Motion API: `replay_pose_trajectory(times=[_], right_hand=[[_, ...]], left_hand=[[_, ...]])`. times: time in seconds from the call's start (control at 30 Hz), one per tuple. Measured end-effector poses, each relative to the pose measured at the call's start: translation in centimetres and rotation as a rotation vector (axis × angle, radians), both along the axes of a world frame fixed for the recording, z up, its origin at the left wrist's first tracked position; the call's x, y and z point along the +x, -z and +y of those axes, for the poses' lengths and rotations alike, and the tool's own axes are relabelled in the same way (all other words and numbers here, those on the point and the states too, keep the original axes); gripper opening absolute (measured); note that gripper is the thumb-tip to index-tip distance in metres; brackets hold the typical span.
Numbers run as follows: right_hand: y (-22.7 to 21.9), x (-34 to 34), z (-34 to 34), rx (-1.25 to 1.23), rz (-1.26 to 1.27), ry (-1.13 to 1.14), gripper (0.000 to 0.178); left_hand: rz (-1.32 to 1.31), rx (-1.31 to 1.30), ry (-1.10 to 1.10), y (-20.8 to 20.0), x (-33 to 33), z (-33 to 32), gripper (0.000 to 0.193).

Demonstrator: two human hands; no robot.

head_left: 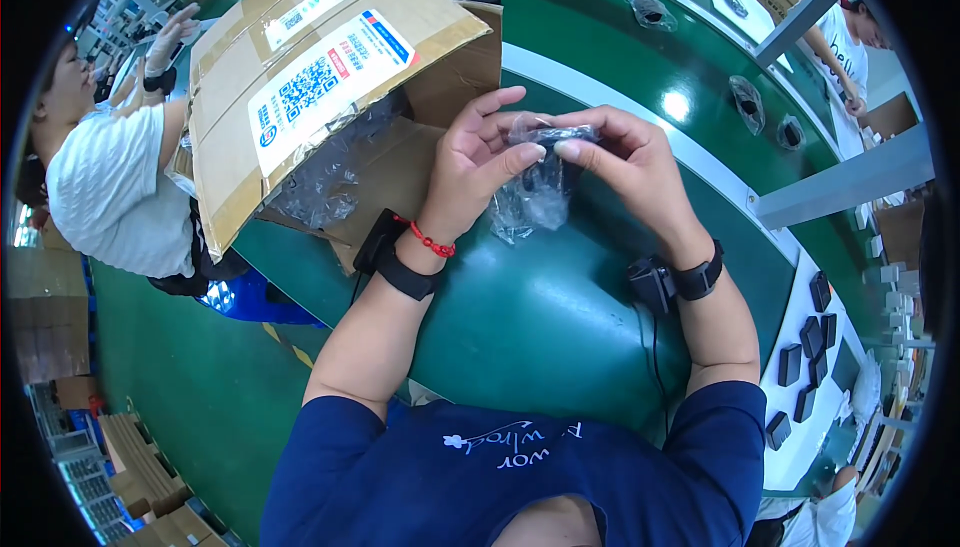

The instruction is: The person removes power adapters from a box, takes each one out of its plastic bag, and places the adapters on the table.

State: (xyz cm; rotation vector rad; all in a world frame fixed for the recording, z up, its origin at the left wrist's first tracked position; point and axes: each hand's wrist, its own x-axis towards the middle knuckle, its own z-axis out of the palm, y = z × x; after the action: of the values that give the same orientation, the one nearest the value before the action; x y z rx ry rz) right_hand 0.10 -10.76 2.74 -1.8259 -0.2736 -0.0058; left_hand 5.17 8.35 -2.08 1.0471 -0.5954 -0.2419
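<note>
In front of me, both hands hold up a clear plastic bag (pixel 545 205) with a dark item inside, whose kind I cannot make out. My left hand (pixel 478 152) pinches the bag's upper edge between thumb and fingers. Opposite it, my right hand (pixel 628 155) grips the same edge, the two thumbs almost meeting. Just left of my left hand, an open cardboard box (pixel 225 87) lies tilted with its mouth toward me. Several crumpled clear bags (pixel 325 185) show inside it. Each wrist wears a black strap with a small black device.
Beneath my hands is a green tabletop (pixel 500 317). Beyond it, a green conveyor belt carries bagged dark items (pixel 747 105). A metal post (pixel 850 182) rises at right, near several black cases (pixel 790 365) on a white surface. Co-workers are at left (pixel 120 192) and far right (pixel 845 47).
</note>
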Motion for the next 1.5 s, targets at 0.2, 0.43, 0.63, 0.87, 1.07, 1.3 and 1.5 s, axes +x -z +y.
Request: replay_pose_trajectory(times=[0.2,0.43,0.63,0.87,1.07,1.3,1.5], right_hand=[[0.7,1.0,-1.5,0.385,-0.013,-0.015,0.025],[0.5,1.1,0.0,0.388,-0.086,0.108,0.035],[0.5,-0.6,1.0,0.005,0.06,0.112,0.051],[1.2,1.5,-1.8,0.157,0.151,-0.115,0.053],[0.1,0.9,-1.9,0.062,0.141,0.004,0.049],[-0.5,0.5,-1.9,-0.166,0.214,-0.272,0.048],[-1.6,0.3,-3.1,-0.239,0.181,-0.09,0.051]], left_hand=[[0.084,-0.009,0.205,0.0,-0.1,-0.3,0.053],[0.121,0.29,0.339,1.0,0.3,0.1,0.05],[0.072,0.202,-0.014,0.7,-0.3,-0.3,0.042],[0.412,-0.109,0.232,-0.7,-0.3,0.0,0.036],[0.264,-0.081,0.171,0.1,-0.3,-0.3,0.03],[0.144,-0.077,0.135,0.5,-0.1,-0.1,0.024],[0.143,-0.086,0.081,0.1,-0.3,-0.8,0.028]])
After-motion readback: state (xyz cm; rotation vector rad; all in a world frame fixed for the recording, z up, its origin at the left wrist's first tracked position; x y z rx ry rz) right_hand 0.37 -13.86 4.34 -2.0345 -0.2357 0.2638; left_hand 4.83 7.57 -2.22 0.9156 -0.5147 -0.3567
